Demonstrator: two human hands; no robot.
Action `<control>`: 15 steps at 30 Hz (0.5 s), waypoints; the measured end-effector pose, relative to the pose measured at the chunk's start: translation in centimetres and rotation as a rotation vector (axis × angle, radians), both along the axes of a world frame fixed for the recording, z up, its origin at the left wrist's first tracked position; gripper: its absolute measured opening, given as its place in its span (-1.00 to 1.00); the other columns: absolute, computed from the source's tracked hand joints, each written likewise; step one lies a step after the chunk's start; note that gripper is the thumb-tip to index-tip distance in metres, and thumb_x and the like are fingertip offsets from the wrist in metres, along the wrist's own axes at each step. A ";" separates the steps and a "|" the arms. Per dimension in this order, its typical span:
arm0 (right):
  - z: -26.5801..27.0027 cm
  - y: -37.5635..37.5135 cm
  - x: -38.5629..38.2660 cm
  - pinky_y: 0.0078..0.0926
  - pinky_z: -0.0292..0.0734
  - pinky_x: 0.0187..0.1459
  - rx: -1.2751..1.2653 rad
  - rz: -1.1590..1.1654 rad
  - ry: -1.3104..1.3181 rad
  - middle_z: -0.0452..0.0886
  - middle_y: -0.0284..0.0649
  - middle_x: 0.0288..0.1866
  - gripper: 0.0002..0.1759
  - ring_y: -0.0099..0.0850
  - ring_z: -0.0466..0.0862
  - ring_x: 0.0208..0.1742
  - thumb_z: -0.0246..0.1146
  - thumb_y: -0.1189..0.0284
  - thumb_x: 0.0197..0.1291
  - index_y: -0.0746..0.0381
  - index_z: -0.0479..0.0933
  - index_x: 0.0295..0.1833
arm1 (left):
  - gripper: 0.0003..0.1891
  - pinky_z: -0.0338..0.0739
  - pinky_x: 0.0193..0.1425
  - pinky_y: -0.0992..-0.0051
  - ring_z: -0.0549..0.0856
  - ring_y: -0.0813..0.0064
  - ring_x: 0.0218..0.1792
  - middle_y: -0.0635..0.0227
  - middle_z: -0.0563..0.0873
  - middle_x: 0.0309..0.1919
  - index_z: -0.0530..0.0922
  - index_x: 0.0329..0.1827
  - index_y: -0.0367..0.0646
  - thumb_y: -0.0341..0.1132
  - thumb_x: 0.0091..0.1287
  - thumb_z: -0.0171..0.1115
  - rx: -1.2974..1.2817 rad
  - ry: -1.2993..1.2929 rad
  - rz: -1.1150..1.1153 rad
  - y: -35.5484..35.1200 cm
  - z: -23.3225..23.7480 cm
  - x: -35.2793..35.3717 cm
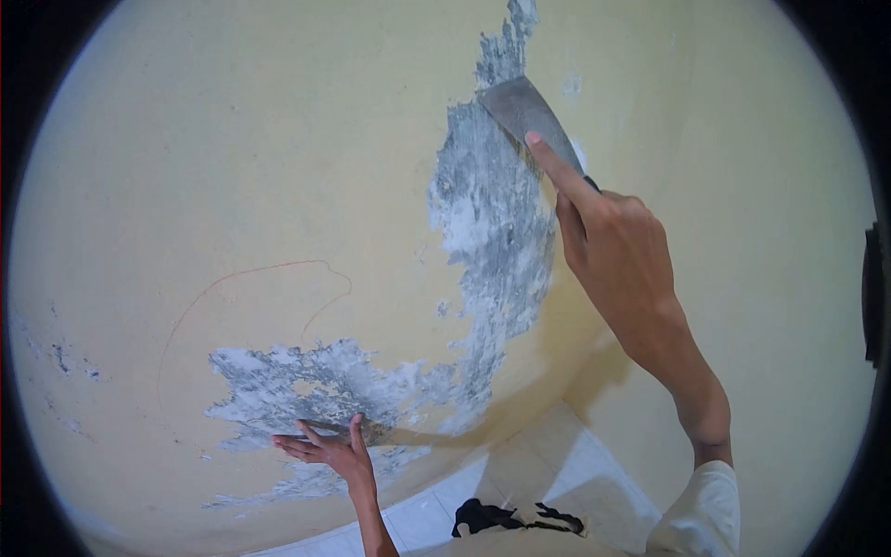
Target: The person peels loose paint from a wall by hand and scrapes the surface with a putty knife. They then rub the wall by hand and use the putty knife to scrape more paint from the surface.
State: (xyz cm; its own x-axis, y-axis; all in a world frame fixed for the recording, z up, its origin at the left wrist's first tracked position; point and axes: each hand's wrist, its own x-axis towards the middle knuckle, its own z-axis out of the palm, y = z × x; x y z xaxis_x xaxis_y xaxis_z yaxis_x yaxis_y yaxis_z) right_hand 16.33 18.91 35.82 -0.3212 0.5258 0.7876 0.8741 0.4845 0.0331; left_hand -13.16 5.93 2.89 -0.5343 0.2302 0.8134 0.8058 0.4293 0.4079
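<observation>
A yellow wall [306,167] bears a long grey-white patch of bared plaster [492,223]. My right hand [613,223] is closed round the handle of a metal scraper [527,116], its index finger stretched along the blade. The blade's wide edge lies at the upper part of the patch. Most of the handle is hidden by the hand. Lower left, my left hand [339,455] has its fingers spread against the wall, over the lower bared patch [297,381], and holds nothing.
A thin reddish curved line [232,275] marks the wall above the lower patch. Small chipped spots [63,357] show at the far left. Below is a tiled floor [422,520] with a black item [483,515]. A dark object [872,297] is at the right edge.
</observation>
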 end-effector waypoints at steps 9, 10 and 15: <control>-1.3 -0.2 0.3 -0.20 0.42 -0.49 -0.043 0.075 0.011 0.52 -0.15 -0.63 -0.38 -0.19 0.53 -0.63 0.16 0.53 0.34 -0.14 0.34 0.47 | 0.09 -0.29 0.52 -0.27 -0.34 -0.11 0.60 -0.05 -0.44 0.59 -0.17 0.65 -0.05 0.33 0.28 0.21 -0.025 0.055 0.034 -0.5 -0.3 -0.3; -0.6 0.0 0.0 -0.20 0.42 -0.49 -0.032 0.082 0.009 0.52 -0.15 -0.63 -0.38 -0.19 0.53 -0.63 0.16 0.53 0.34 -0.14 0.34 0.47 | 0.09 -0.30 0.52 -0.28 -0.34 -0.11 0.60 -0.05 -0.43 0.59 -0.18 0.65 -0.05 0.33 0.28 0.20 -0.018 0.045 0.030 0.1 -0.2 -0.1; -1.0 -0.7 -0.1 -0.20 0.41 -0.50 -0.064 0.057 0.042 0.55 -0.11 -0.59 -0.37 -0.18 0.52 -0.63 0.18 0.56 0.32 -0.12 0.35 0.47 | 0.07 -0.30 0.50 -0.30 -0.36 -0.15 0.59 -0.08 -0.44 0.59 -0.19 0.65 -0.02 0.29 0.30 0.22 -0.032 0.002 -0.005 -0.8 0.0 0.3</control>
State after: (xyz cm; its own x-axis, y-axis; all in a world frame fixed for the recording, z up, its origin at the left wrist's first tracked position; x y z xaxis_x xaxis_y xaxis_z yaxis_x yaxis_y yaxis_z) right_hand 16.24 18.21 34.77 -0.3195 0.5570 0.7666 0.8448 0.5338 -0.0357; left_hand -12.85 5.17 2.93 -0.5312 0.2591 0.8066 0.8090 0.4380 0.3921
